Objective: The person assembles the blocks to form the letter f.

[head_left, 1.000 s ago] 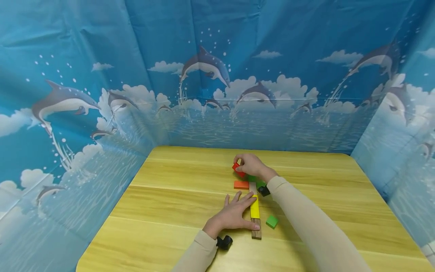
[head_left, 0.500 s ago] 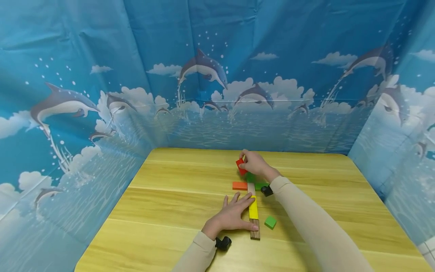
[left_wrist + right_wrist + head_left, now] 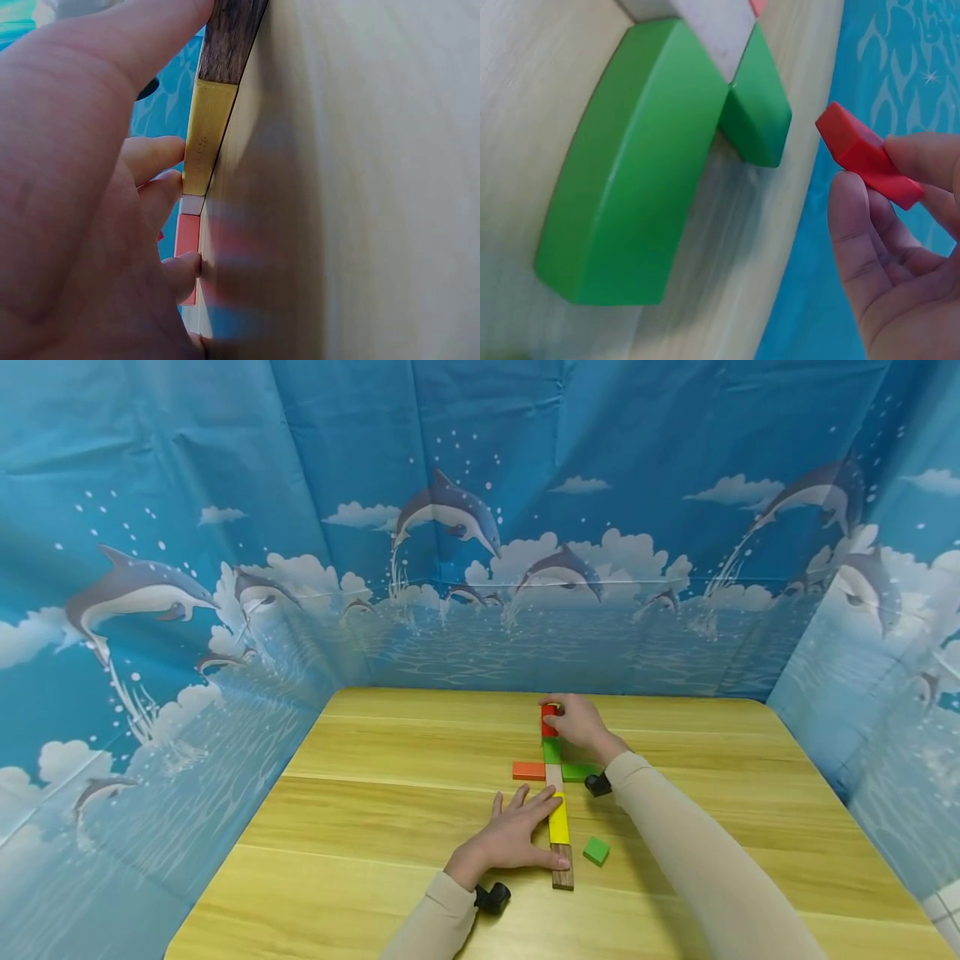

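I am pinching the red block (image 3: 548, 718) in my right hand (image 3: 576, 727), just beyond the green block (image 3: 552, 750); I am lowering it square, edges flush; my left hand (image 3: 517, 837) is lying flat, fingers straight, steadying the yellow strip (image 3: 559, 821) on the desk (image 3: 375, 827).

You see three green blocks (image 3: 552, 750) (image 3: 580, 771) (image 3: 597, 850), one red block (image 3: 548, 720), one orange block (image 3: 529, 770), one yellow block (image 3: 558, 819), one long wooden strip (image 3: 564, 868), and two hands (image 3: 513, 835) (image 3: 576, 722).
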Available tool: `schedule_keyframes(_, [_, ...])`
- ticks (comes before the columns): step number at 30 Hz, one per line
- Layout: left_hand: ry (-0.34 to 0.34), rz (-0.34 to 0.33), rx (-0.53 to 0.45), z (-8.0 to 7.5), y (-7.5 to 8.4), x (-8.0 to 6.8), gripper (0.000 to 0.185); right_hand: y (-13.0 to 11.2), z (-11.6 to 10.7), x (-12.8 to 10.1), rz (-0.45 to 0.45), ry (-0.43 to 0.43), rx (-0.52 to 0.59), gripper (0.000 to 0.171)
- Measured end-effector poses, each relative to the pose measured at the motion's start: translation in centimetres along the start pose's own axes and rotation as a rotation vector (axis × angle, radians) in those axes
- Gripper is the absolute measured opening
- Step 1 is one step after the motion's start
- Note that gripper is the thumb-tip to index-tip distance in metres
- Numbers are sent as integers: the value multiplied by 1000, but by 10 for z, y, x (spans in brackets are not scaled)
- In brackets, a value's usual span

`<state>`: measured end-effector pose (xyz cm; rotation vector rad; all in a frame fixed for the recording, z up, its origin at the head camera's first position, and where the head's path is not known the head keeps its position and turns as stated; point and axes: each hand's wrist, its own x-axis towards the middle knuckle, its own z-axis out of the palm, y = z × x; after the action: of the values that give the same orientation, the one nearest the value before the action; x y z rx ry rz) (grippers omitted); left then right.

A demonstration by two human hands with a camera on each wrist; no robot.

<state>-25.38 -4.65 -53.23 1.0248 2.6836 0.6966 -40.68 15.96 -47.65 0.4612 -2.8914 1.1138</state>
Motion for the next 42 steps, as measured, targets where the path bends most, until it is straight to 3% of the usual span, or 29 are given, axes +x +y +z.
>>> schedule_keyframes(11, [0, 5, -9, -1, 0, 0, 95, 22, 1, -3, 38, 112, 20, 36])
schedule_keyframes(23, [0, 8, -19, -2, 1, -3, 95, 39, 6, -13, 173, 159, 121, 39])
schedule_keyframes(42, [4, 10, -28, 1, -2, -1, 94, 44, 19, -10, 214, 179, -11, 39])
